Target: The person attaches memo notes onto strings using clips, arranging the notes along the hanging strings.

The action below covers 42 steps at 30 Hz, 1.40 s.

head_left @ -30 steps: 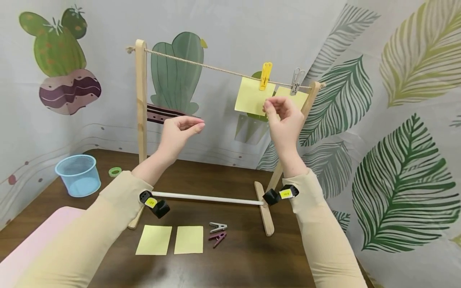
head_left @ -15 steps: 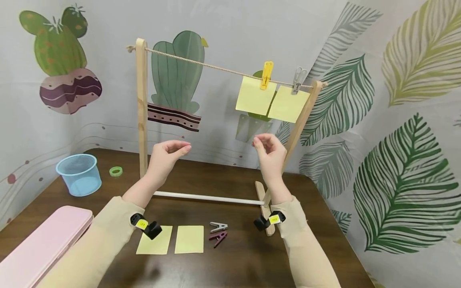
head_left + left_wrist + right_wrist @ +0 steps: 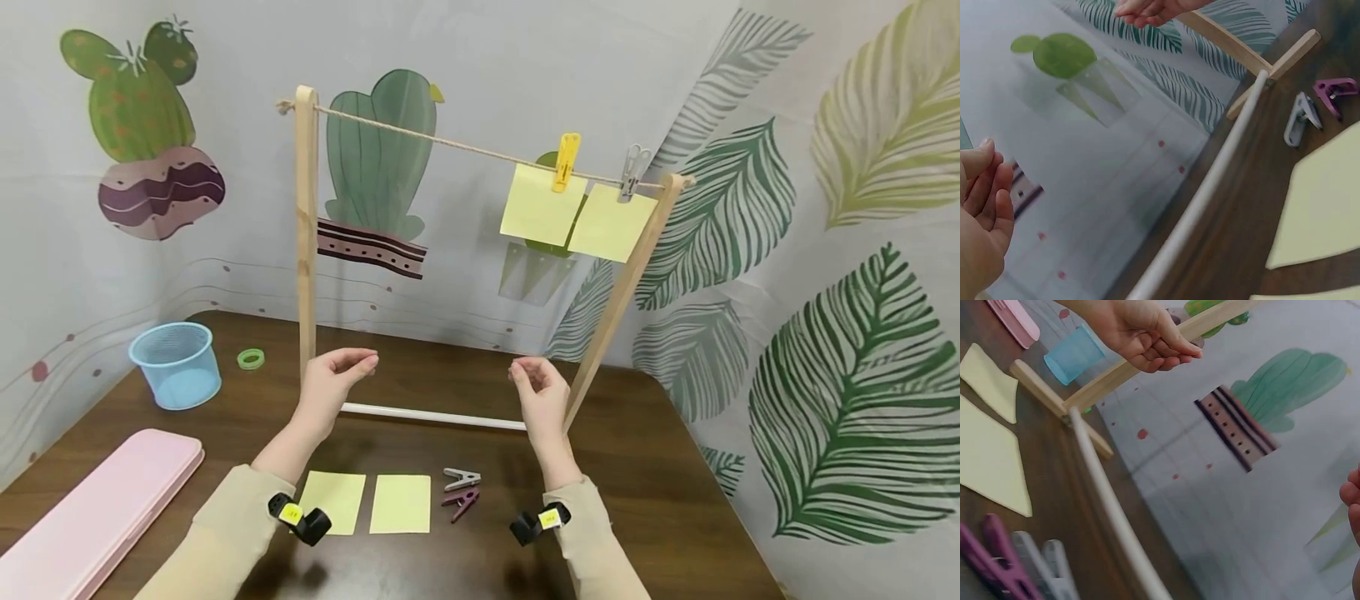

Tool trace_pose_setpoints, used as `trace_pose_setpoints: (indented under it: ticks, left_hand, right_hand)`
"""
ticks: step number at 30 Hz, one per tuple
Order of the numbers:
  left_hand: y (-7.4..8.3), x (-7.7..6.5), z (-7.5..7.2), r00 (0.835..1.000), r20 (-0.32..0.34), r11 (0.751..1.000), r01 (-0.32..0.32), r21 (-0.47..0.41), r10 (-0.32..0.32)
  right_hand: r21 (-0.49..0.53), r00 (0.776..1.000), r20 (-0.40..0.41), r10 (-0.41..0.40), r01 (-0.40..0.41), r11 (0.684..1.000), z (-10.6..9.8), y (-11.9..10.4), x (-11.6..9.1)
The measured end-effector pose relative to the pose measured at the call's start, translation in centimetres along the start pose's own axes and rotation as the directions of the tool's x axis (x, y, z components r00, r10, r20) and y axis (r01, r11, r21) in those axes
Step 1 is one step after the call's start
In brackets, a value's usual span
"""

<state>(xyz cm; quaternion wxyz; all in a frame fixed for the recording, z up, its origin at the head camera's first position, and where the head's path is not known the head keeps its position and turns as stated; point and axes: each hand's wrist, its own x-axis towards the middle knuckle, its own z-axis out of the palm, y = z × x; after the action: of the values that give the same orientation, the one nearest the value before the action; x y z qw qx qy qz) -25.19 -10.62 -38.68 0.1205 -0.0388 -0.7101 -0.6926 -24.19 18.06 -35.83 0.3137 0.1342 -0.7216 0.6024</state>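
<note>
My left hand point(image 3: 330, 387) hovers before the white bar point(image 3: 435, 416) of a wooden rack, fingers loosely bent and nothing in them. Level with it, my right hand point(image 3: 543, 396) is in the same loose bend, also holding nothing. Below them on the table lie two yellow paper sheets, one left point(image 3: 347, 500) and one right point(image 3: 401, 504). Beside these are a grey clothespin point(image 3: 461, 478) and a purple clothespin point(image 3: 462, 502). Up on the rope point(image 3: 457, 145) hang two more yellow sheets, held by a yellow clothespin point(image 3: 567, 162) and another grey clothespin point(image 3: 633, 173).
The rack's left post point(image 3: 306, 217) and slanted right post point(image 3: 626, 292) rise on either side. A blue mesh basket point(image 3: 178, 371), a green tape roll point(image 3: 251, 359) and a pink case point(image 3: 105, 508) sit on the left. A patterned cloth point(image 3: 480, 50) covers the wall behind.
Both hands have come down from near the rope, the right one leaving the hanging sheets, to just above the white bar. The view has shifted slightly. The sheets and clothespins stay put.
</note>
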Motion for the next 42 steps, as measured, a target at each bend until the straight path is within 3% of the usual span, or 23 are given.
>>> trace_pose_setpoints:
  ticks: [6,14,24,34,39,42]
  left_hand:
    - [-2.2,-1.0,-0.4,0.999,0.008,0.998,0.054,-0.014,-0.054]
    - [-3.4,-1.7,-0.7,0.996,0.017,0.996,0.085,0.025,-0.085]
    - [-4.9,-2.2,-0.7,0.993,0.013,0.991,0.115,0.069,-0.116]
    - [-5.2,-2.1,-1.1,0.989,0.050,0.983,0.129,0.127,-0.136]
    - [-5.3,-1.9,-1.4,0.987,0.098,0.975,0.106,0.195,-0.127]
    - [-5.4,-1.8,-1.7,0.977,0.168,0.963,0.088,0.255,-0.134]
  right_hand:
    - [0.027,0.999,-0.003,0.042,-0.042,0.999,0.1,1.2,-2.1]
    - [0.097,0.990,0.061,0.131,-0.137,0.986,0.2,3.2,-3.9]
    - [-0.020,0.967,0.158,0.201,-0.200,0.980,0.0,3.6,-4.9]
    - [-0.106,0.936,0.258,0.239,-0.218,0.970,0.0,4.0,-5.1]
    - [-0.122,0.913,0.316,0.258,-0.231,0.965,0.2,3.8,-5.1]
    - [-0.141,0.889,0.362,0.281,-0.246,0.959,0.1,3.6,-5.2]
